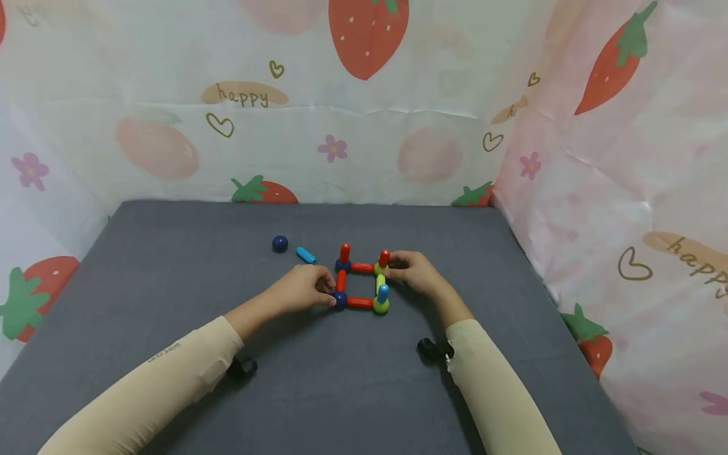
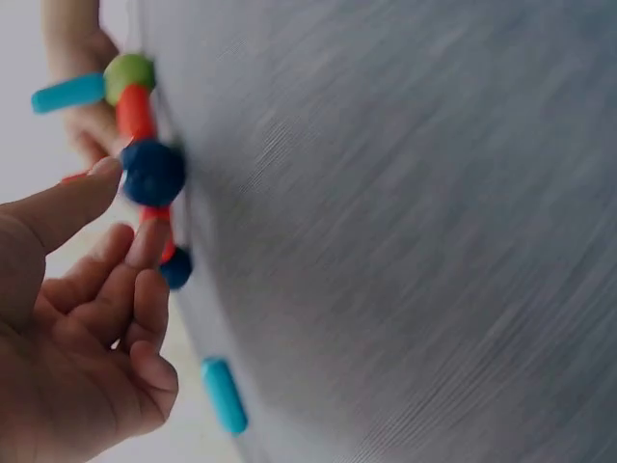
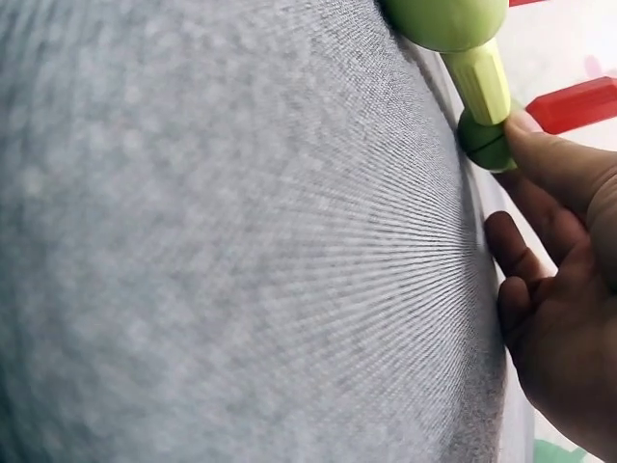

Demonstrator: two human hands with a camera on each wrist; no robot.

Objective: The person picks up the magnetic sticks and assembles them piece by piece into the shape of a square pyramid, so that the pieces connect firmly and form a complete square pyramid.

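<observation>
A square frame of magnetic rods and balls lies on the grey table, with dark blue balls at its left corners and green balls at its right corners. My left hand [image 1: 300,289] pinches the near-left dark blue ball [image 2: 154,175] between thumb and fingers. At the far-right corner, the thumb and finger of my right hand [image 1: 415,270] hold the green ball [image 3: 485,142]. Red rods form three sides, and a yellow-green rod [image 3: 479,82] forms the right one. Upright red rods [image 1: 345,253] stand on both far corners. A blue rod [image 1: 383,292] rises from the near-right green ball [image 1: 381,306].
A loose dark blue ball [image 1: 280,244] and a loose blue rod [image 1: 306,254] lie left of the frame, beyond my left hand. Strawberry-print cloth [image 1: 364,164] hangs behind the grey table [image 1: 341,392] and along its sides.
</observation>
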